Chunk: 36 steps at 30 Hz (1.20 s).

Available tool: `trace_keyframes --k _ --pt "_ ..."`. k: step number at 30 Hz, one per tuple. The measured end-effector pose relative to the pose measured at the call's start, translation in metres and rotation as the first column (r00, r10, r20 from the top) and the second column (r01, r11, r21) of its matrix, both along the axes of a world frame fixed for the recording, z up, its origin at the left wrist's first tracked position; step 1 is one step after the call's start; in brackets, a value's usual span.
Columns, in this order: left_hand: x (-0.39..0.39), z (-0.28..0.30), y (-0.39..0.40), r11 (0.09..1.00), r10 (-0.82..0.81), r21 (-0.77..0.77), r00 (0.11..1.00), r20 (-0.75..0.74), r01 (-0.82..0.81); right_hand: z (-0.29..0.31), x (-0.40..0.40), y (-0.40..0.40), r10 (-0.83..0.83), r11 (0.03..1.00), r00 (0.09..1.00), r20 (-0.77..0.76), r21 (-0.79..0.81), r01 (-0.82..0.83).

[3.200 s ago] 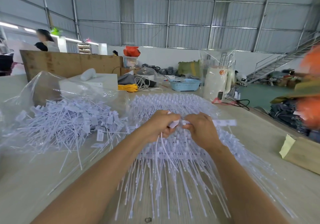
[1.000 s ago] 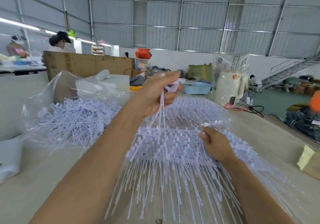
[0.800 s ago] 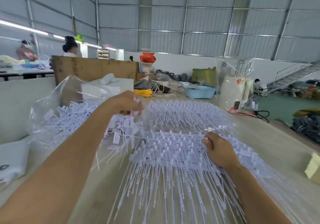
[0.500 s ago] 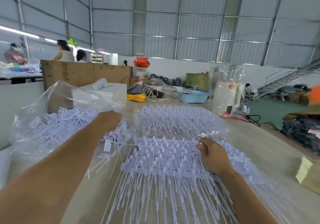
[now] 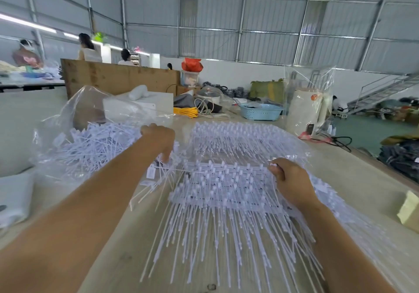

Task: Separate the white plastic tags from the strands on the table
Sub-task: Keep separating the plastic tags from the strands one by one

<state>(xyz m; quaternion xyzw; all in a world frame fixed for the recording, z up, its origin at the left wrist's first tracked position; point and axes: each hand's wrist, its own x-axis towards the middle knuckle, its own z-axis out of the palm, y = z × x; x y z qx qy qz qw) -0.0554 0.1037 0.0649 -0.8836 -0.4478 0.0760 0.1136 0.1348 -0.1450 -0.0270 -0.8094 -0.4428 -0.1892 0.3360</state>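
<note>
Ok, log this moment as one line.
left hand: on loose tag pile | right hand: gripping joined tag sheets | stage: between pulls

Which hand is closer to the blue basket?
Left. The left hand is up the table toward the blue basket; the right hand sits nearer the person, farther back.

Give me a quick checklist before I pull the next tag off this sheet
1. Left hand free of tags: cannot tell, its fingertips are down in the loose tag pile.
2. Right hand steadying the joined tag sheet: ok, it grips the right edge.
3. Sheet flat on the table: ok.
4. Loose pile kept apart from the sheet: not ok, a few loose tags overlap its left edge.
5. Tags left to separate: ok, many rows remain.
</note>
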Motion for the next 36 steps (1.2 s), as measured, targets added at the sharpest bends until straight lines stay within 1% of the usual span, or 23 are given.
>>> trace_keyframes --k 1,2,3,4,5,6,7,8,10,11,12,13,14,15,17,19,21,22,24,27,31,33,36 --pt "0.002 0.006 -0.012 0.999 -0.004 0.036 1.000 0.006 0.004 0.006 -0.001 -0.001 0.014 1.000 1.000 0.026 -0.005 -0.014" --pt "0.004 0.010 -0.027 0.994 -0.052 0.094 0.996 0.067 0.046 0.013 -0.003 -0.002 0.029 1.000 0.998 0.052 -0.006 -0.029" --pt "0.008 0.012 -0.041 0.980 -0.154 0.155 0.970 0.190 0.126 0.021 -0.006 -0.002 0.044 0.999 0.996 0.080 -0.004 -0.043" --pt "0.013 0.010 -0.057 0.956 -0.283 0.184 0.888 0.364 0.229 0.029 -0.010 -0.003 0.050 0.999 0.992 0.115 -0.006 -0.050" --pt "0.018 0.006 -0.075 0.924 -0.377 0.160 0.747 0.548 0.348 0.037 -0.014 -0.003 0.049 0.999 0.986 0.159 -0.012 -0.048" --pt "0.023 0.000 -0.095 0.877 -0.396 0.098 0.595 0.699 0.470 0.043 -0.020 -0.003 0.050 0.999 0.978 0.204 -0.019 -0.047" --pt "0.028 -0.007 -0.113 0.816 -0.356 0.018 0.479 0.802 0.577 0.049 -0.025 -0.001 0.070 0.998 0.970 0.232 -0.018 -0.068" --pt "0.034 -0.014 -0.128 0.750 -0.284 -0.077 0.424 0.860 0.657 0.052 -0.030 0.002 0.110 0.994 0.966 0.232 -0.009 -0.111" --pt "0.043 -0.028 -0.144 0.601 -0.050 -0.302 0.412 0.910 0.740 0.056 -0.038 0.008 0.186 0.982 0.964 0.190 -0.002 -0.190" --pt "0.045 -0.034 -0.147 0.496 0.110 -0.405 0.407 0.907 0.768 0.055 -0.040 0.010 0.210 0.977 0.965 0.158 -0.011 -0.211" --pt "0.046 -0.040 -0.148 0.385 0.261 -0.468 0.393 0.882 0.796 0.053 -0.041 0.011 0.234 0.972 0.965 0.115 -0.022 -0.233" --pt "0.046 -0.045 -0.147 0.294 0.363 -0.488 0.377 0.852 0.822 0.049 -0.041 0.011 0.260 0.966 0.964 0.064 -0.024 -0.259" --pt "0.046 -0.050 -0.146 0.247 0.410 -0.488 0.366 0.836 0.837 0.044 -0.041 0.010 0.285 0.958 0.958 0.015 -0.014 -0.285" --pt "0.046 -0.054 -0.146 0.219 0.440 -0.484 0.357 0.824 0.847 0.040 -0.042 0.009 0.306 0.952 0.952 -0.026 0.003 -0.306" --pt "0.048 -0.061 -0.147 0.218 0.503 -0.503 0.345 0.793 0.837 0.031 -0.042 0.006 0.334 0.942 0.938 -0.093 0.027 -0.333" --pt "0.052 -0.064 -0.147 0.289 0.542 -0.521 0.311 0.781 0.803 0.026 -0.040 0.005 0.337 0.941 0.936 -0.104 -0.001 -0.339" --pt "0.055 -0.067 -0.143 0.374 0.512 -0.513 0.289 0.809 0.773 0.022 -0.040 0.003 0.337 0.939 0.937 -0.094 -0.034 -0.341" --pt "0.056 -0.068 -0.141 0.392 0.504 -0.508 0.283 0.816 0.767 0.020 -0.040 0.002 0.348 0.935 0.931 -0.109 -0.029 -0.353" --pt "0.056 -0.069 -0.138 0.399 0.523 -0.516 0.274 0.807 0.758 0.017 -0.039 0.001 0.337 0.940 0.931 -0.137 -0.014 -0.342" --pt "0.056 -0.070 -0.135 0.404 0.551 -0.508 0.241 0.799 0.761 0.012 -0.033 0.002 0.287 0.955 0.954 -0.088 -0.049 -0.292" --pt "0.053 -0.074 -0.132 0.371 0.547 -0.521 0.272 0.792 0.769 0.010 -0.033 0.004 0.286 0.955 0.956 -0.068 -0.060 -0.290" --pt "0.052 -0.076 -0.132 0.362 0.556 -0.522 0.270 0.786 0.772 0.009 -0.036 0.005 0.295 0.952 0.954 -0.047 -0.064 -0.298" --pt "0.053 -0.077 -0.133 0.409 0.541 -0.512 0.252 0.803 0.756 0.009 -0.036 0.005 0.270 0.960 0.962 -0.039 -0.066 -0.272"
